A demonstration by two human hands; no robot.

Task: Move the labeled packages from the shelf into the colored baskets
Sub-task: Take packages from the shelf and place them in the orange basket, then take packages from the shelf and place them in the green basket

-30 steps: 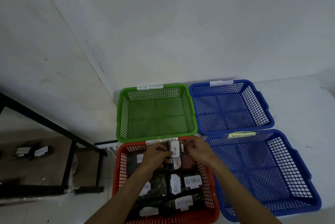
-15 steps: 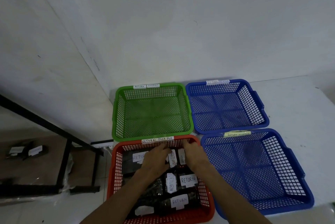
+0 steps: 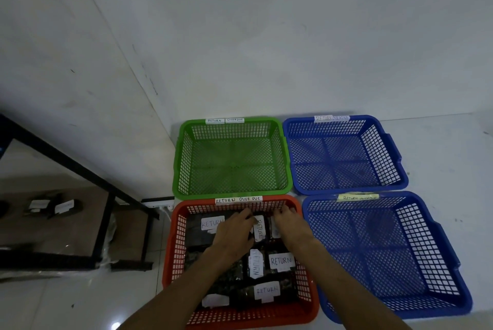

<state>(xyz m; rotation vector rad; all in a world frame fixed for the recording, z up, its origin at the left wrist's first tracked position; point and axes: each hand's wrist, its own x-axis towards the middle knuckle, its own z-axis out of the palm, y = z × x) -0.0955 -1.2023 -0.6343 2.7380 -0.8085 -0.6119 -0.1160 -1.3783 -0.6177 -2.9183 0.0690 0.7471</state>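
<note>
Four baskets (image 3: 344,154); seven labeled packages (image 3: 280,261) in red basket (image 3: 176,244).

Perforated plastic baskets (image 3: 232,188), paper labels (image 3: 280,260), glossy tiled floor (image 3: 80,300).

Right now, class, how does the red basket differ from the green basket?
The red basket holds dark packages with white RETURN labels; the green basket holds nothing. The red one lies nearer the camera, the green one behind it by the wall. Both hands reach into the red basket, none into the green. Both are mesh plastic with a RETURN OVERDUE label on the far rim.
</note>
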